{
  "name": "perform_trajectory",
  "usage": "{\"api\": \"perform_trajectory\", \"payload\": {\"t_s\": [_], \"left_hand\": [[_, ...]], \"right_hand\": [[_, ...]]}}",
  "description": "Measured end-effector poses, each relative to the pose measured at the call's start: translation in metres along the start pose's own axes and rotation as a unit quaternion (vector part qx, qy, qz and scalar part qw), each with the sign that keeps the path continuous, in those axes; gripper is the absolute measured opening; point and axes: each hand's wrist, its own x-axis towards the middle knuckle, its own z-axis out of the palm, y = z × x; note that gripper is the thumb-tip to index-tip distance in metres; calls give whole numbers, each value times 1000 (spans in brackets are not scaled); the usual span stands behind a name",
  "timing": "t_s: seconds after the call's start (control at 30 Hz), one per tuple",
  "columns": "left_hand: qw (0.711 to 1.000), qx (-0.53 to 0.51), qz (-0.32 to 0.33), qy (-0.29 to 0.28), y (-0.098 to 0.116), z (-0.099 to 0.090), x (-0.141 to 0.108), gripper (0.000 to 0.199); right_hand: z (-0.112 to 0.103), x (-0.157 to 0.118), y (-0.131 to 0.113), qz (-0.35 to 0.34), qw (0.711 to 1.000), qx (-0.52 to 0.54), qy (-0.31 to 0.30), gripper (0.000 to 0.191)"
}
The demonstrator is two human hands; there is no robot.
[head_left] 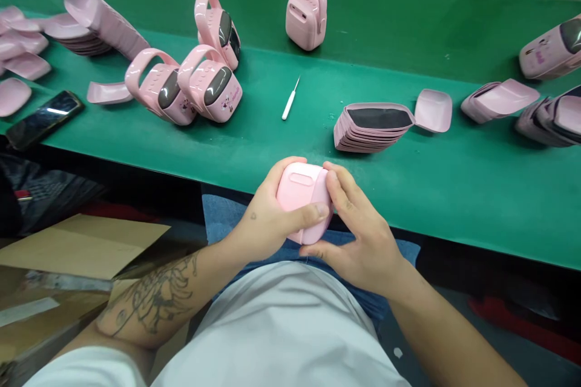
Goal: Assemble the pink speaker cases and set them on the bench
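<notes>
A pink rounded device [297, 193] is held between both hands over my lap, at the front edge of the green bench. My left hand [279, 214] wraps round its left side, with the thumb lying across its face. On the right side, my right hand [356, 227] grips it with fingertips at the top and the thumb at the bottom. Beyond the hands, a stack of pink shells with dark insides [374, 127] stands on the bench, beside a single pink shell [433, 110]. A white thin-tipped tool [289, 103] lies farther left.
Three pink handled devices [222, 94] stand at the left, another [306, 18] at the back. Pink shell stacks [104, 18] and a phone [44, 120] are far left. More shells [499, 98] and a device [551, 51] sit right. An open cardboard box [82, 248] is below left.
</notes>
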Motion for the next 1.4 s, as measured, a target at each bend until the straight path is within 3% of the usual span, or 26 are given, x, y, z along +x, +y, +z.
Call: {"api": "perform_trajectory", "payload": {"t_s": [0.2, 0.47, 0.6, 0.77, 1.0, 1.07, 1.13, 1.17, 1.23, 1.3, 1.4], "left_hand": [[1000, 0, 13, 1, -6, -1, 1, 88], [990, 122, 74, -21, 16, -5, -16, 84], [992, 97, 67, -48, 22, -5, -20, 76], [980, 156, 113, -39, 21, -3, -23, 61], [974, 186, 129, -26, 14, -10, -21, 62], [975, 169, 144, -1, 11, -14, -17, 64], [977, 132, 162, 48, 7, -15, -14, 71], [976, 108, 173, 75, 3, -14, -13, 78], [970, 60, 202, 117, -6, -9, -11, 95], [957, 22, 258, 132, -16, -2, -11, 103], [949, 16, 295, 111, -28, 1, -11, 103]], "right_hand": [[-1, 0, 4, -6, 1000, -5, -14, 116], [0, -6, -9, -52, 996, -52, 43, 121], [-1, -8, -17, -74, 995, -59, 26, 116], [0, -8, -22, -89, 993, -76, 23, 112], [1, -10, -15, -110, 991, -80, 9, 115], [5, -12, -11, -96, 994, -54, 3, 119], [16, -14, -10, -19, 999, 4, 41, 117], [23, -13, -11, 55, 993, 59, 89, 115], [42, -9, -12, 201, 930, 224, 213, 84], [60, -1, -12, 230, 869, 402, 175, 78], [77, 7, -5, 233, 801, 520, 184, 86]]}}
